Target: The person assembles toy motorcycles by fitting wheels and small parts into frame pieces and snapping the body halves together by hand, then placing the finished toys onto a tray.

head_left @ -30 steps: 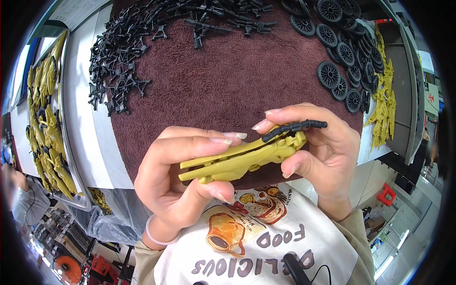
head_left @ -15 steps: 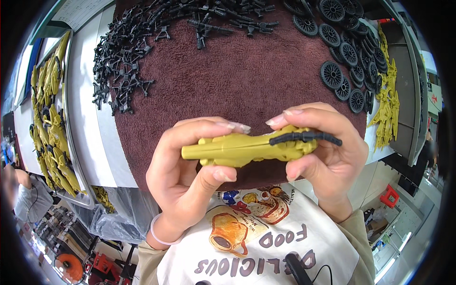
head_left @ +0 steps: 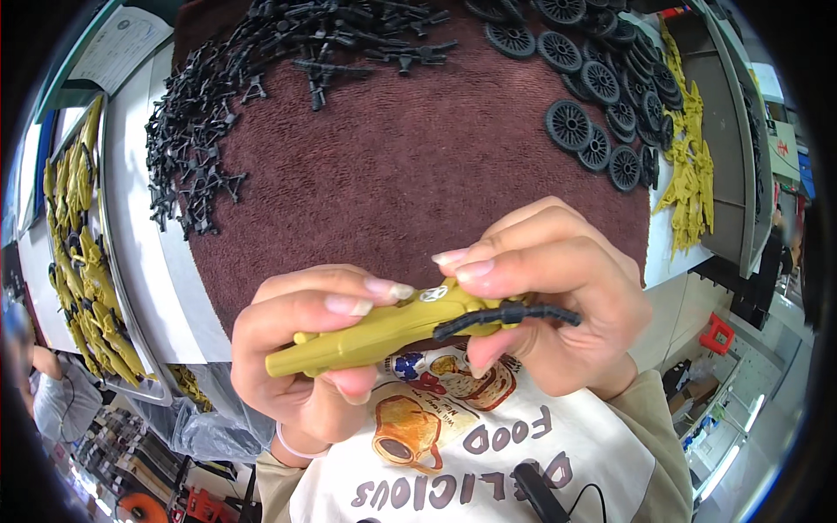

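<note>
Between both hands, above the near edge of the towel, is a yellow plastic toy motorcycle body (head_left: 357, 342). A black curved handlebar (head_left: 506, 317) is fitted at its right end, and a small white round mark shows on its upper face. My left hand (head_left: 301, 349) grips the tapered left end, with fingers on top and thumb beneath. My right hand (head_left: 567, 305) pinches the right end beside the handlebar, fingertips on top and thumb below. The body tilts, its left end lower in view. My palms hide parts of both ends.
A dark red towel (head_left: 375, 166) covers the table. Black frame-like parts (head_left: 323, 39) are heaped at the far left, spoked black wheels (head_left: 602, 83) at the far right. Yellow bodies fill a left tray (head_left: 116, 227); more yellow parts (head_left: 693, 166) lie right. Another person (head_left: 65, 392) is at far left.
The toy motorcycle body has been rolled and tilted, so its white mark now shows. Both hands have moved a little left and nearer, still holding it. The view has shifted slightly.
</note>
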`<action>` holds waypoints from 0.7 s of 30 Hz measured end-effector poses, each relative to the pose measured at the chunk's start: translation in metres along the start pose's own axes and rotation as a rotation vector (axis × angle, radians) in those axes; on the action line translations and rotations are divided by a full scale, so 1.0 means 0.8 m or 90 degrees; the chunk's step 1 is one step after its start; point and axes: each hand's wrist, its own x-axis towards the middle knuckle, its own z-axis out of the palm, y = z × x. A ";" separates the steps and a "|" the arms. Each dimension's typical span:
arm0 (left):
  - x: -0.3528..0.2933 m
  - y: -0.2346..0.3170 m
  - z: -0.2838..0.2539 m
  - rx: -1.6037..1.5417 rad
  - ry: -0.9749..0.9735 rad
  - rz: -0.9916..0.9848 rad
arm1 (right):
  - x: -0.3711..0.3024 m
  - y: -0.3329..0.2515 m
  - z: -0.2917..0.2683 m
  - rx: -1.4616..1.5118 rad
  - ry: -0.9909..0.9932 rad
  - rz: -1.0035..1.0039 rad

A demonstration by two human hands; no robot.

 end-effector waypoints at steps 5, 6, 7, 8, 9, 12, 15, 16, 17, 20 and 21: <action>-0.003 0.004 0.002 0.010 0.008 0.003 | -0.002 -0.002 -0.001 0.049 0.003 0.017; -0.004 0.005 0.002 0.007 0.007 0.003 | -0.003 -0.004 -0.001 0.046 0.004 0.018; -0.004 0.006 0.001 0.012 0.000 0.017 | -0.004 -0.006 -0.002 0.048 0.004 0.015; -0.004 0.005 0.000 0.020 -0.005 0.033 | -0.004 -0.006 -0.002 0.050 0.003 0.009; -0.005 0.003 -0.001 0.018 -0.005 0.034 | -0.003 -0.005 -0.003 0.048 0.003 0.009; -0.007 0.001 -0.002 0.024 -0.007 0.066 | -0.004 -0.005 -0.004 0.046 0.001 -0.026; -0.008 0.001 -0.004 0.037 -0.016 0.070 | -0.006 -0.006 -0.003 0.052 0.017 -0.030; -0.008 0.004 -0.004 0.037 -0.016 0.069 | -0.004 -0.009 -0.004 0.047 0.015 -0.013; -0.008 0.009 -0.001 0.036 -0.013 0.027 | -0.004 -0.012 -0.004 0.040 0.015 0.003; 0.001 0.018 0.005 0.024 0.012 -0.058 | -0.005 -0.005 -0.001 0.082 0.010 0.016; 0.006 0.020 0.006 0.011 0.034 -0.099 | -0.002 -0.006 -0.002 0.086 0.007 0.015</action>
